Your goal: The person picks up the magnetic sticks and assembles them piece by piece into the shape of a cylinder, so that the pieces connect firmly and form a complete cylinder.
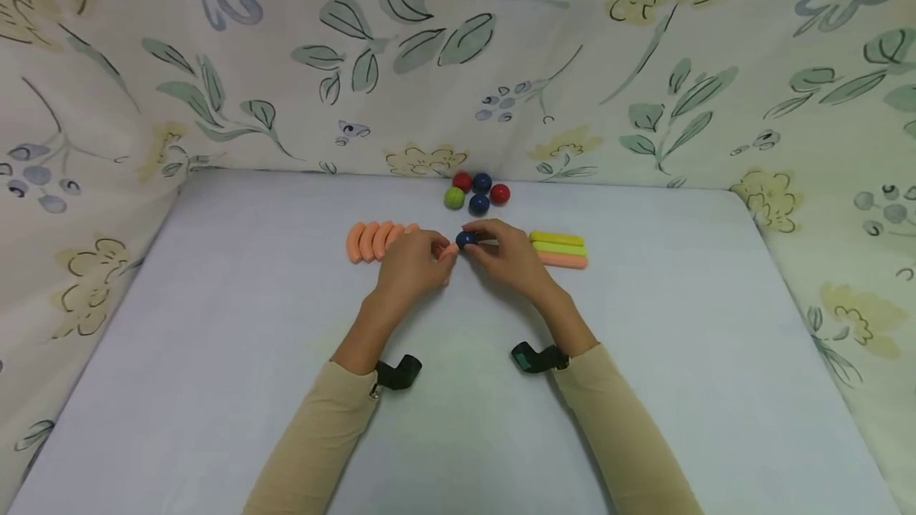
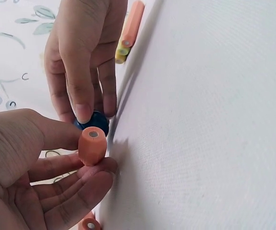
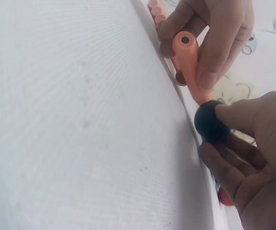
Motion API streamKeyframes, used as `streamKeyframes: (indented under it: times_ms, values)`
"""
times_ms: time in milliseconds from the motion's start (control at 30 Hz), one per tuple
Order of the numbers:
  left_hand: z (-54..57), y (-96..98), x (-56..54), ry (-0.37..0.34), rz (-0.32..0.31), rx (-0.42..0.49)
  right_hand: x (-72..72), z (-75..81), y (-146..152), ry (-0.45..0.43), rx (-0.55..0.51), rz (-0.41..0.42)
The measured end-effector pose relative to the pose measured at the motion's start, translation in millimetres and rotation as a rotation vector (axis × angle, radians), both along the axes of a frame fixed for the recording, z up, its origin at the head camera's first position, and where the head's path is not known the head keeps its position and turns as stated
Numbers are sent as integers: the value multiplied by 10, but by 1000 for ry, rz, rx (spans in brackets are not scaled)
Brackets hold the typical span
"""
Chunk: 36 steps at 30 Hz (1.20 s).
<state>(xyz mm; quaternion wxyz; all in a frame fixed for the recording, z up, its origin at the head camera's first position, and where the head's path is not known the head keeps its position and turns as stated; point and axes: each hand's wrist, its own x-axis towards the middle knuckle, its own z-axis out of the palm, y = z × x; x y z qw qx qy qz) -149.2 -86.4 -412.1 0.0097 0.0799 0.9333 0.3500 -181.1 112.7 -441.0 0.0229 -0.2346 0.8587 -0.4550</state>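
Note:
My left hand (image 1: pixel 415 261) pinches a curved orange magnetic rod (image 3: pixel 188 60) between thumb and fingers; a round grey magnet shows in its end. Facing it, my right hand (image 1: pixel 510 257) holds a dark blue ball (image 1: pixel 467 239) by thumb and fingertips. In the right wrist view the rod's far end meets the ball. Both are held close over the white table, near its middle. Beside the left hand lies a row of curved orange rods (image 1: pixel 367 243), partly hidden by that hand. Straight rods in yellow (image 1: pixel 556 238), lime (image 1: pixel 560 248) and orange (image 1: pixel 565 261) lie stacked side by side right of my right hand.
Behind the hands sit several balls: two red, one green (image 1: pixel 454 197) and two dark blue (image 1: pixel 479 204). A floral cloth (image 1: pixel 429 102) rises along the table's back edge. Each wrist wears a small black camera (image 1: pixel 398 373). White tabletop (image 1: pixel 458 435) extends between the forearms.

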Motion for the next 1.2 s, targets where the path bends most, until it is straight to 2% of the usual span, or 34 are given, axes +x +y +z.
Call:
streamKeyframes:
  times_ms: [267,500,667,867,1033,1200]
  values:
    - [19,25,11,-72,4,-5,30,1,14,4,21,-1]
    - [24,88,-11,-63,-2,10,21,40,63,61,9,-6]
    - [26,49,18,-103,30,43,-2,86,80,59,-3,2]
    - [26,4,46,-88,37,46,-81,150,79,134,-3,-72]
    - [6,11,39,-83,38,40,-205,189,57,224,75,-128]
    - [-10,25,35,-65,39,62,-319,229,-20,208,164,-157]
